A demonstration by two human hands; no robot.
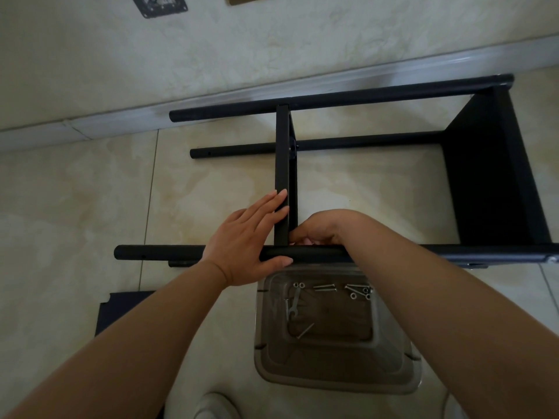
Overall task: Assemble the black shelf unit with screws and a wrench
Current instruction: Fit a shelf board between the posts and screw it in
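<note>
Pale glossy floor tiles (90, 207) meet a light wall along a grey baseboard (151, 113). Black shelf frame (496, 176) lies on its side on the tiles, long round tubes running left to right, a dark panel closing its right end. Far tube (332, 96) sits just by the baseboard; near tube (157, 253) crosses in front of the person. Flat black crossbar (282, 164) stands between the far and near tubes. Left hand (242, 243) lies flat and spread, fingers straight against the lower left face of the crossbar, thumb laid along the near tube. Right hand (320, 228) is curled at the joint where crossbar meets near tube, fingertips bunched there; what they pinch is hidden, cannot tell. Clear plastic tub (332, 373) sits on the floor just below the near tube, between the forearms, holding loose screws (325, 287), washers (353, 296) and a small flat wrench (294, 306). Black flat panel (121, 309) lies on the floor lower left, partly under the left forearm. White shoe (214, 406) at the bottom edge.
</note>
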